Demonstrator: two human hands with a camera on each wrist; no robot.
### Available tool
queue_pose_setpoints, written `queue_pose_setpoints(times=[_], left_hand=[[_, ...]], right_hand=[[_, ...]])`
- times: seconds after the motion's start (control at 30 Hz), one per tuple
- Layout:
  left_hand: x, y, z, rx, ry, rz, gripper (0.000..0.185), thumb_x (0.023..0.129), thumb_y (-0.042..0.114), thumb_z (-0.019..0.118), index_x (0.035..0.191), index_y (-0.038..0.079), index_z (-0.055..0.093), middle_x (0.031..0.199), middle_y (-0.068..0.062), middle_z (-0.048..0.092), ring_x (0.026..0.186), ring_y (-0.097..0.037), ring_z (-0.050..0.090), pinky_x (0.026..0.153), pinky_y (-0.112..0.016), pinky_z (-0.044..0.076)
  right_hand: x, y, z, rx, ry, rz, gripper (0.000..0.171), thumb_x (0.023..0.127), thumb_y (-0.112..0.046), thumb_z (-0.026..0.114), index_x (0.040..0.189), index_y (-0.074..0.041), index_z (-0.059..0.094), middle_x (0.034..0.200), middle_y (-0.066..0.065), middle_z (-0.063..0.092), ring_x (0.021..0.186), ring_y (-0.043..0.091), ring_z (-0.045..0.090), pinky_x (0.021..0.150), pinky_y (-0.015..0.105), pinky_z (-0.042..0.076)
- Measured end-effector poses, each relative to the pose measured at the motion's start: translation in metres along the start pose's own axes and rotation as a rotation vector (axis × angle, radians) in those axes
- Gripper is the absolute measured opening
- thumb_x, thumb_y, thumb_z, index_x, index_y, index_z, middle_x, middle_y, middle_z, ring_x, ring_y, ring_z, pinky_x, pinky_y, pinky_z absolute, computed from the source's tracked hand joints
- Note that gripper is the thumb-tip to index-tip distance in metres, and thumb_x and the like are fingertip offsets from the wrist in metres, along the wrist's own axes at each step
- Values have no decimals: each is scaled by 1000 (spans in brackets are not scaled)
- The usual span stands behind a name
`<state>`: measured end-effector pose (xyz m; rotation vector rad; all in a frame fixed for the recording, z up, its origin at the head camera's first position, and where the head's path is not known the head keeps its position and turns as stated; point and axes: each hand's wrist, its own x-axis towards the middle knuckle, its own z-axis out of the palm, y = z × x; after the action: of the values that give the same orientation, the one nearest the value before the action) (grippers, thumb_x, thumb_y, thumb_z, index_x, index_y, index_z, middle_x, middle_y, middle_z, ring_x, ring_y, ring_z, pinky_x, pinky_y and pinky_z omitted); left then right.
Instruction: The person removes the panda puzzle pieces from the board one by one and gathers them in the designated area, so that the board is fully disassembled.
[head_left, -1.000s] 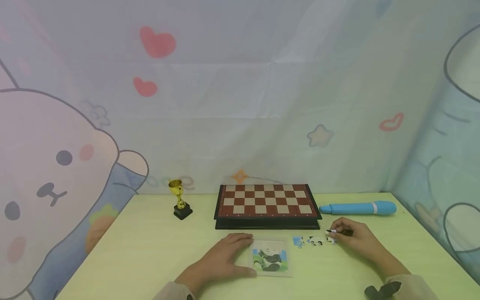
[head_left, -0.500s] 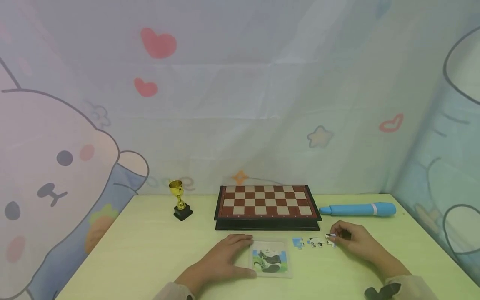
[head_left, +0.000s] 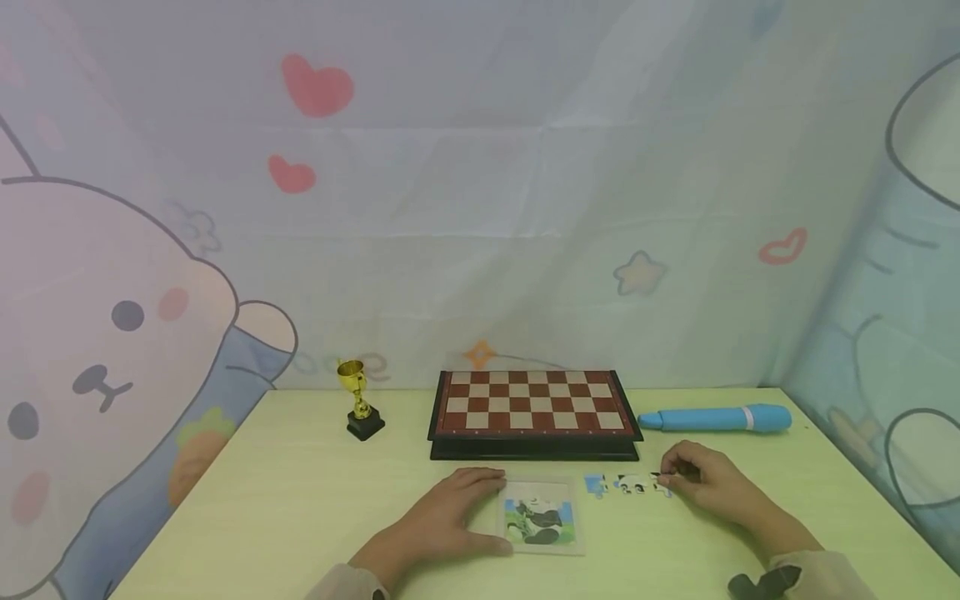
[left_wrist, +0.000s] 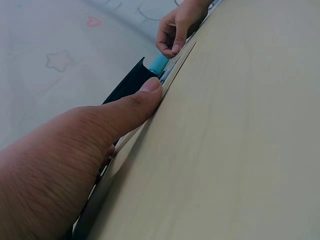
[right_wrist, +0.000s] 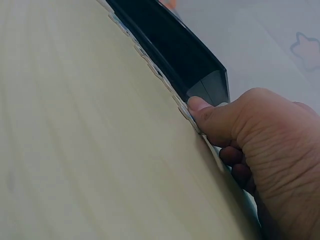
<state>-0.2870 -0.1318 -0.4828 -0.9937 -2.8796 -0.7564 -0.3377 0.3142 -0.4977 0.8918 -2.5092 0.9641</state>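
Observation:
A square puzzle tray point(head_left: 579, 518) with a partly filled panda picture lies flat on the table in the head view. My left hand point(head_left: 441, 523) rests at its left side, relaxed fingers by the upper corner and thumb by the lower one. Right of the tray, a blue puzzle piece point(head_left: 596, 485) and a panda-face puzzle piece point(head_left: 630, 484) lie in a row. At the row's right end my right hand point(head_left: 708, 483) pinches a black-and-white puzzle piece point(head_left: 663, 489) between thumb and index finger, low at the table. In the right wrist view, the thumb point(right_wrist: 202, 112) covers part of it.
Behind the tray stands a folded chessboard box point(head_left: 536, 404). A blue pen-shaped object point(head_left: 716, 418) lies to its right, and a small gold trophy cup point(head_left: 360, 400) stands at the left. A printed cloth point(head_left: 480, 208) hangs behind the table point(head_left: 285, 500).
My right hand has lowered slightly, bringing the black-and-white piece down to the row's right end. The left hand and the tray stay where they were.

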Motion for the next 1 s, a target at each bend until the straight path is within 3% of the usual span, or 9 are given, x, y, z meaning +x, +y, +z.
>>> queue_pose_setpoints(times=[0.3, 0.43, 0.5, 0.63, 0.73, 0.8, 0.9, 1.0], left_hand=[[-1, 0, 3, -2, 0, 5, 88, 80, 79, 61, 150, 26, 49, 156, 13, 40, 144, -17, 35, 116, -52, 34], [0, 0, 3, 8, 5, -1, 89, 80, 80, 60, 150, 27, 48, 156, 12, 39, 145, -18, 35, 116, -53, 33], [1, 1, 3, 14, 9, -7, 90, 80, 81, 59, 151, 27, 48, 156, 12, 39, 145, -18, 35, 116, -53, 32], [0, 0, 4, 18, 13, -16, 91, 79, 82, 58, 151, 27, 48, 156, 11, 40, 144, -18, 35, 116, -53, 33], [0, 1, 5, 19, 16, -11, 90, 80, 81, 59, 150, 26, 48, 156, 11, 40, 144, -17, 36, 116, -52, 33], [0, 1, 5, 21, 19, -8, 90, 80, 81, 59, 150, 26, 48, 156, 12, 40, 144, -17, 36, 116, -52, 34], [0, 1, 4, 22, 20, -9, 89, 80, 81, 59, 150, 26, 49, 155, 13, 40, 144, -17, 36, 116, -51, 35], [1, 1, 4, 18, 19, -10, 87, 81, 80, 59, 149, 28, 49, 155, 15, 40, 143, -16, 36, 115, -51, 35]], right_hand=[[-3, 0, 2, -2, 33, -10, 18, 89, -8, 76, 91, -22, 65, 85, -14, 61, 75, 4, 55, 63, 23, 48], [1, -7, 0, -37, 128, -20, 15, 92, -7, 73, 89, -20, 67, 81, -15, 60, 72, 4, 53, 62, 21, 47], [5, -12, 2, -43, 192, -61, 18, 90, -2, 73, 88, -19, 67, 81, -15, 59, 72, 3, 52, 62, 19, 45], [18, -35, 22, 38, 261, -249, 29, 83, 11, 72, 88, -17, 66, 82, -12, 62, 72, 4, 55, 64, 16, 48], [31, -63, 51, 112, 207, -379, 30, 83, 12, 72, 91, -16, 67, 85, -10, 63, 74, 5, 58, 66, 17, 51], [40, -83, 72, 122, 122, -403, 23, 88, 3, 71, 96, -18, 67, 89, -12, 62, 78, 5, 57, 68, 18, 52], [53, -110, 98, 90, -21, -348, 9, 96, -16, 69, 104, -20, 66, 97, -15, 60, 87, 5, 56, 75, 23, 54], [62, -127, 114, 44, -114, -264, 16, 99, -30, 66, 110, -18, 66, 102, -13, 59, 91, 7, 53, 79, 26, 53]])
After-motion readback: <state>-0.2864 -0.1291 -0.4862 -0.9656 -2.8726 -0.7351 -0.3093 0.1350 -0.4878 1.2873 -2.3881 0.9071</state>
